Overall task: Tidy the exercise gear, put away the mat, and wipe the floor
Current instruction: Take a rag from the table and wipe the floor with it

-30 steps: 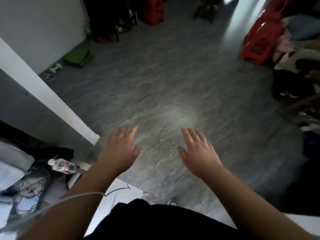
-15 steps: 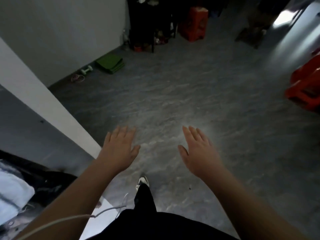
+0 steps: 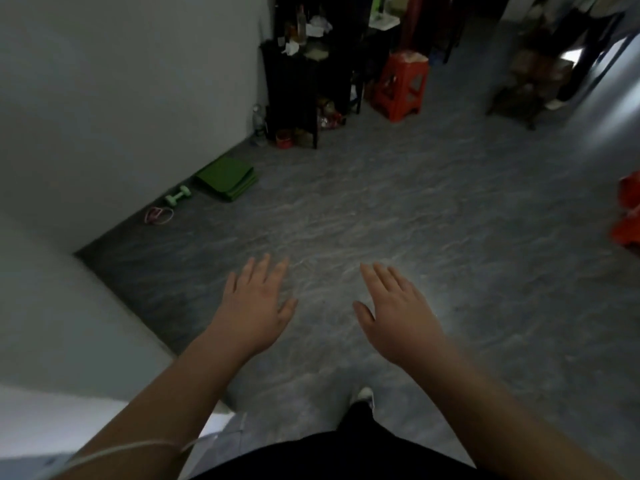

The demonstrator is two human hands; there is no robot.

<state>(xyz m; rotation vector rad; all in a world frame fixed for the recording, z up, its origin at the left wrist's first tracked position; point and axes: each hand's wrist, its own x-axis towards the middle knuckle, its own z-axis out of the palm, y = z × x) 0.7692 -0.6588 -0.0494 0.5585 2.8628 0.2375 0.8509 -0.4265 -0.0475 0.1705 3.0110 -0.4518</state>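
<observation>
A folded green mat lies on the grey floor against the white wall, far ahead on the left. Beside it sit a pale green dumbbell and a pink resistance band, closer to me along the wall. My left hand and my right hand hover palms down over the floor, fingers straight, holding nothing. Both hands are well short of the gear.
A white wall corner juts out at my left. A dark shelf unit with clutter stands at the back, with an orange stool beside it. Another orange stool is at the right edge. My foot shows below.
The view has swung left and forward into the room; the mat, dumbbell and band now sit nearer. The bed and bottle at lower left are out of sight. Both hands stay outstretched and empty.
</observation>
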